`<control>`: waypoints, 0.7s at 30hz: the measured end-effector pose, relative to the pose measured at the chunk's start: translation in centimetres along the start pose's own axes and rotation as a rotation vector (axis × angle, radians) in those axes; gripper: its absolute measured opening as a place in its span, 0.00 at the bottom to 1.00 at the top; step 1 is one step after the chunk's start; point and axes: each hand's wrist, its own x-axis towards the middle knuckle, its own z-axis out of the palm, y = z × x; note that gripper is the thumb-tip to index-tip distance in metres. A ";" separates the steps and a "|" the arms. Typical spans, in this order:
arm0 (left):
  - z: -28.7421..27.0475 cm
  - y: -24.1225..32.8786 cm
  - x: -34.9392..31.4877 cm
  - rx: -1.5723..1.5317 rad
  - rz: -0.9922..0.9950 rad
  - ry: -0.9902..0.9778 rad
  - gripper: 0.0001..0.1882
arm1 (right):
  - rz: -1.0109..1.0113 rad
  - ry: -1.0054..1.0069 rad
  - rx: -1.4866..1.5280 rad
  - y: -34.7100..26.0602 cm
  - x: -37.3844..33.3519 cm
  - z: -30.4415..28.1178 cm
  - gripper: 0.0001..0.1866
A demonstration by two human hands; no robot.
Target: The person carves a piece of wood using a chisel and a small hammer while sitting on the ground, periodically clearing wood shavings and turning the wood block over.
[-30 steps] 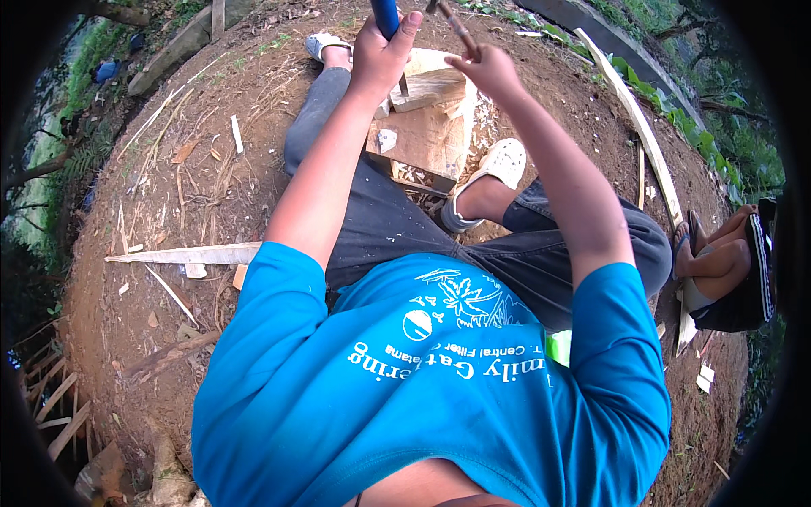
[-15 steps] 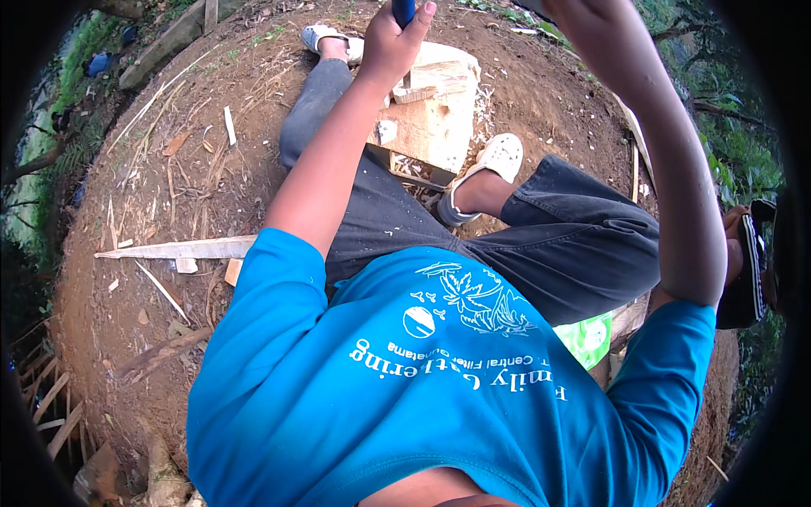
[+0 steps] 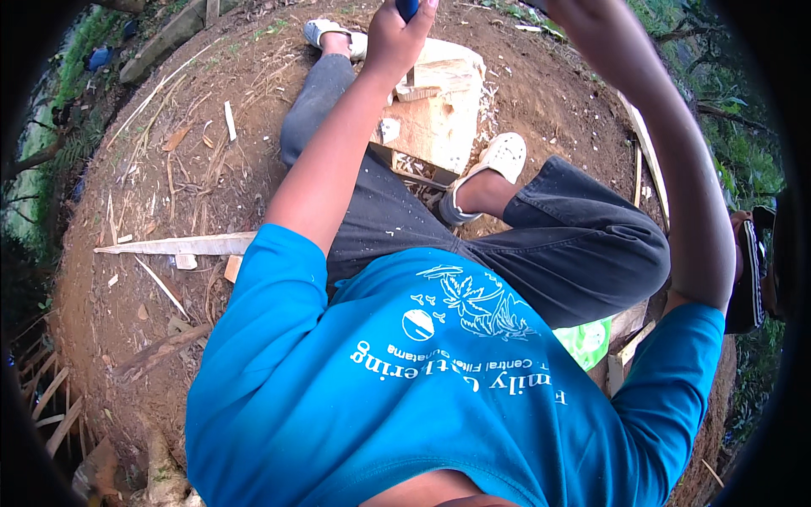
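My left hand (image 3: 395, 38) is closed around a blue handle (image 3: 407, 8) at the top edge of the picture. What the handle belongs to is mostly hidden by the hand and the edge. Just below that hand lies a pale wooden block (image 3: 439, 127), set between my lower legs, with a smaller wood piece (image 3: 422, 91) on it. My right hand (image 3: 579, 7) is raised at the top edge, smeared by motion and cut off. Its fingers cannot be made out.
Bare soil strewn with wood chips surrounds me. A long pointed wood strip (image 3: 182, 246) lies to my left. A green bag (image 3: 587, 342) and a wood offcut (image 3: 621, 367) are by my right thigh. Another person's dark clothing (image 3: 748, 270) shows at far right.
My right forearm has swung slightly outward to the right. My left hand has risen a little, and less of the blue handle shows.
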 end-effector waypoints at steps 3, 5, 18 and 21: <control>0.5 0.7 -0.3 -0.044 -0.088 -0.010 0.23 | -0.084 0.302 0.195 -0.7 -0.8 2.0 0.15; 1.2 0.5 -0.1 -0.019 -0.056 0.003 0.23 | -0.218 -0.064 -0.256 3.6 0.1 2.2 0.15; 1.6 -0.8 0.9 -0.007 -0.091 0.011 0.21 | -0.018 0.130 0.086 0.2 0.6 -0.2 0.17; 1.4 -1.0 0.7 -0.036 -0.102 -0.026 0.21 | -0.100 -0.036 -0.172 1.1 0.6 1.3 0.17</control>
